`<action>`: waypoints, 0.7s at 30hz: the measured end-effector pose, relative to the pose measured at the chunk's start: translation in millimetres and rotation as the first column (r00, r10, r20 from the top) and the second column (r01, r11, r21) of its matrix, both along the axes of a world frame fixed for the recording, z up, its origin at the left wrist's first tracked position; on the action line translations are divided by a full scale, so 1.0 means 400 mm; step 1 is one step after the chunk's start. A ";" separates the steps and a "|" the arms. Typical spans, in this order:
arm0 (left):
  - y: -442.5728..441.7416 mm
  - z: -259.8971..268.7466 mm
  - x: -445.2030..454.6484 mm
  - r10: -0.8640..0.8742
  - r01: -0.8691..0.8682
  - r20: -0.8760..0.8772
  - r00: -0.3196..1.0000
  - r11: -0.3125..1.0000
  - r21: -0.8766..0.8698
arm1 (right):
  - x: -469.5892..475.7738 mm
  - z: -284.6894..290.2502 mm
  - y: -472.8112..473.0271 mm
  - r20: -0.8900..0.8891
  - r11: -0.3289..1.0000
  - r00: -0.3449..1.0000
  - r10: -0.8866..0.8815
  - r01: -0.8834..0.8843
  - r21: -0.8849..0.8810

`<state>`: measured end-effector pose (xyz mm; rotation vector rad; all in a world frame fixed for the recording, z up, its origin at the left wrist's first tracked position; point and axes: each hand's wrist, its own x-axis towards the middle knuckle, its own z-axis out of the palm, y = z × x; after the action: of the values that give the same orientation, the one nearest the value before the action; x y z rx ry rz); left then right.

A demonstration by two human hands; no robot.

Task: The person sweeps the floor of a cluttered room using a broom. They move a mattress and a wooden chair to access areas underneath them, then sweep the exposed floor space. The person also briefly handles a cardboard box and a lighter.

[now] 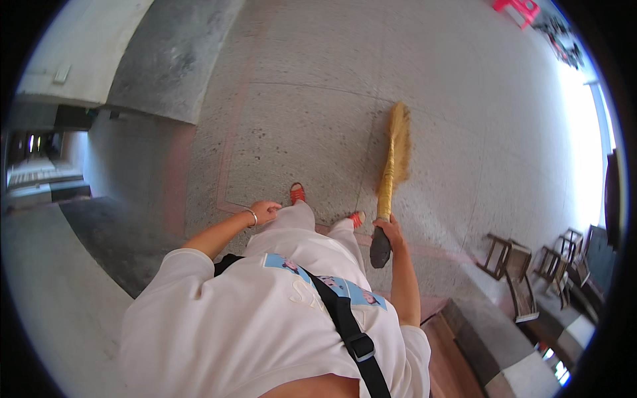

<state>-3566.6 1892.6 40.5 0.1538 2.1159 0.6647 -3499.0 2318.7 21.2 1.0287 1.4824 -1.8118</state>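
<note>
My right hand (393,231) is wrapped around the handle of a straw broom (386,199). The broom has a yellow-bound neck and a dark grip end, which sticks out behind the hand towards my body. Its bristles (400,129) fan out ahead over the speckled concrete floor (308,134); whether they touch it is hard to tell. Beside my left thigh hangs my left hand (265,212), with a bracelet at the wrist. It holds nothing, and its fingers are loosely bent.
Wooden chairs or stools (517,268) stand at the right. A pink plastic stool (520,9) is at the far upper right. To the left are a grey-and-white wall (164,59) and a doorway or passage (45,159). A brown wooden door panel (455,358) lies behind me at the right.
</note>
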 end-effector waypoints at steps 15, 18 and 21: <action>-0.578 0.031 -0.134 0.511 -0.510 -0.032 0.859 0.848 -0.147 | -0.624 -0.105 -0.476 0.007 0.983 0.992 0.128 -0.126 -0.136; -0.618 0.002 -0.138 0.580 -0.579 -0.031 0.814 0.807 -0.119 | -0.761 -0.074 -0.592 -0.033 0.968 0.986 0.161 -0.164 -0.189; -0.625 0.003 -0.199 0.631 -0.631 -0.006 0.776 0.776 -0.015 | -0.898 -0.089 -0.718 -0.022 0.962 0.983 0.181 -0.182 -0.206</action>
<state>-3646.1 1642.4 41.9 -0.6036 2.1647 1.0318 -3858.3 2031.5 -14.3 0.7632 1.3099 -1.7917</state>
